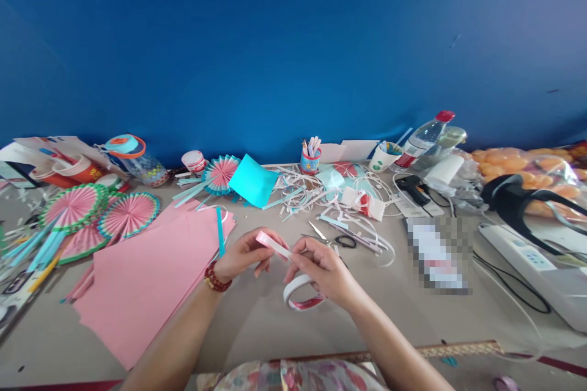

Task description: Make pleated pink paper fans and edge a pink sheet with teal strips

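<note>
Pinched in my left hand (243, 255) is a narrow pink paper strip (263, 237), held above the table. A whitish band runs along it toward my right hand (323, 269), whose thumb and fingers are closed at its other end. From my right hand hangs a roll of white tape (290, 294) with a red inner core. Whether the band on the strip is tape from this roll, I cannot tell for certain. Scissors (326, 237) with black handles lie just beyond my right hand. To the left of my left hand, a stack of pink paper sheets (137, 281) is spread on the table.
Pleated paper rosettes (128, 215) lie at left. Behind my hands are a cyan paper sheet (253, 181), tangled white strips (298, 192) and a pen cup (310, 160). A bottle (422, 139), glue gun (414, 189) and power strip (534, 263) are at right.
</note>
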### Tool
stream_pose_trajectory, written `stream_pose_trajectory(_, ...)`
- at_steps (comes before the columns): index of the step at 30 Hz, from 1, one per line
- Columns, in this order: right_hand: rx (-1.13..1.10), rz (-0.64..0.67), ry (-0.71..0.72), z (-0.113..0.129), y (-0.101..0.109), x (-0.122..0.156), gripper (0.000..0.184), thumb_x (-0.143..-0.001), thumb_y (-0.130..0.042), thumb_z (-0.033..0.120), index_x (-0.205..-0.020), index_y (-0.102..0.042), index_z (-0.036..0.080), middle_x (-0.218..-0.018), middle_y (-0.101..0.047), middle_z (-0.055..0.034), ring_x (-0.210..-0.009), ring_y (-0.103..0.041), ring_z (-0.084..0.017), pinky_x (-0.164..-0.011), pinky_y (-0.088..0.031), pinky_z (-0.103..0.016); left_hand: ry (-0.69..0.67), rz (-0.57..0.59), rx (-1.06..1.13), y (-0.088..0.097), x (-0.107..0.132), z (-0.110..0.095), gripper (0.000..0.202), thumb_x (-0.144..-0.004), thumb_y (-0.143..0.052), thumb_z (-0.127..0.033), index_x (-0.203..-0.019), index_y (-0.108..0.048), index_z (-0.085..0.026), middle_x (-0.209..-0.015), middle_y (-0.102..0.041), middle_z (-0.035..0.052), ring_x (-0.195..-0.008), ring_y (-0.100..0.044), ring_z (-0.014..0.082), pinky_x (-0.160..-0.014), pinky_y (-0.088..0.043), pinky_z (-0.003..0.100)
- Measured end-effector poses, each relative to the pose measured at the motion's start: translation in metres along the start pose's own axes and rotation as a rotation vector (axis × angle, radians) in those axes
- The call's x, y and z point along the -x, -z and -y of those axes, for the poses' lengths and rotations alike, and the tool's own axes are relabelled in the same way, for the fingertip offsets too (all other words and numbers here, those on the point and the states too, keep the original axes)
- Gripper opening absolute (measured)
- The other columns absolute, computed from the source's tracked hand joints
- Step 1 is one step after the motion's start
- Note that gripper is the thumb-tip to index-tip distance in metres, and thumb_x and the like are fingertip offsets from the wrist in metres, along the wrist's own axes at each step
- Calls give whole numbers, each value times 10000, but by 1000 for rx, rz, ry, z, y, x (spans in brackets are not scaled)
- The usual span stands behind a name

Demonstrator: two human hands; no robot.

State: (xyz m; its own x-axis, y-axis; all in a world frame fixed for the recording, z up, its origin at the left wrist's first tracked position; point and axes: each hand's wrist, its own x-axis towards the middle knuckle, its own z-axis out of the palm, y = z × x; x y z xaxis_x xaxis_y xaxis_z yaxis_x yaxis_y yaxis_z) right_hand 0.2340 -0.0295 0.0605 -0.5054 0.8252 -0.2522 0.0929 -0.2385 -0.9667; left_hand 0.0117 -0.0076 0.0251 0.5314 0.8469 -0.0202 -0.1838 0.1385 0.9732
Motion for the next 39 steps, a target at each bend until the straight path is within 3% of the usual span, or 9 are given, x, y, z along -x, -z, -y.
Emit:
stream_pose_trajectory(13,8,15,-5,7,-3,-1,316,-921,-536,519,-862,-471,215,-744,-742,-9,-320,-287,-23,-315,-212,-154,-39,-75,-110,-11,-3,1,269,-885,-631,-417,-907,-524,-171,-1008,-635,63,-525,-614,76,-446,-449,183)
stream_pose_trajectory(18,9,-2,9,3,-2,-2,312,-920,-545,511,-858,-478,213,-767,-727,-8,-324,-337,-23,-315,-246,-153,-16,-173,-313,-12,-4,5,290,-957,-479,-385,-1172,-535,-199,-1155,-683,94,-433,-587,63,-434,-483,218)
stream_pose_trajectory(20,31,-18,25,0,-1,-2,294,-924,-548,497,-870,-483,216,-794,-726,-8,-339,-378,-31,-325,-276,-158,-61,-234,-524,-10,-3,3,370,-957,-458,-351,-1304,-512,-233,-1311,-628,105,-592,-690,121,-545,-564,271)
stream_pose_trajectory(22,89,-39,50,-2,0,-3,269,-938,-532,477,-877,-484,219,-826,-724,-6,-354,-410,-38,-346,-306,-167,-127,-293,-794,-6,-2,0,440,-950,-462,-320,-1388,-481,-275,-1496,-474,85,-970,-720,211,-802,-593,343)
stream_pose_trajectory(24,193,-55,84,-2,1,-2,235,-959,-501,448,-887,-483,225,-862,-721,-1,-378,-450,-46,-393,-355,-182,-153,-331,-1022,-2,-1,-3,504,-958,-458,-306,-1461,-414,-293,-1590,-329,60,-1274,-565,259,-1015,-503,393)
stream_pose_trajectory(28,543,-85,129,2,4,-2,147,-980,-459,367,-931,-502,236,-855,-710,23,-425,-539,-68,-534,-427,-217,-107,-331,-1227,3,3,-9,561,-989,-412,-289,-1535,-281,-290,-1643,-173,61,-1418,-385,285,-1106,-398,463)
stream_pose_trajectory(33,966,-85,212,5,8,-3,181,-989,-423,273,-1100,-560,230,-681,-688,13,-556,-633,-149,-592,-416,-238,-222,-323,-1233,3,6,-18,416,-982,-414,-227,-1389,-489,-270,-1515,-453,61,-1441,-323,286,-1192,-154,571)
stream_pose_trajectory(36,1078,-84,342,1,9,-2,255,-984,-441,254,-1204,-565,223,-861,-739,-61,-840,-688,-224,-725,-465,-288,-223,-280,-1009,-1,9,-23,300,-990,-371,-217,-1212,-574,-224,-1239,-655,73,-1215,-566,221,-1112,-354,432)
stream_pose_trajectory(39,993,-132,394,-6,8,1,271,-976,-456,243,-1236,-530,222,-1021,-735,-94,-1099,-627,-267,-889,-466,-361,-165,-265,-847,-7,12,-28,232,-998,-381,-282,-1069,-590,-210,-1036,-685,60,-974,-640,194,-872,-486,310)
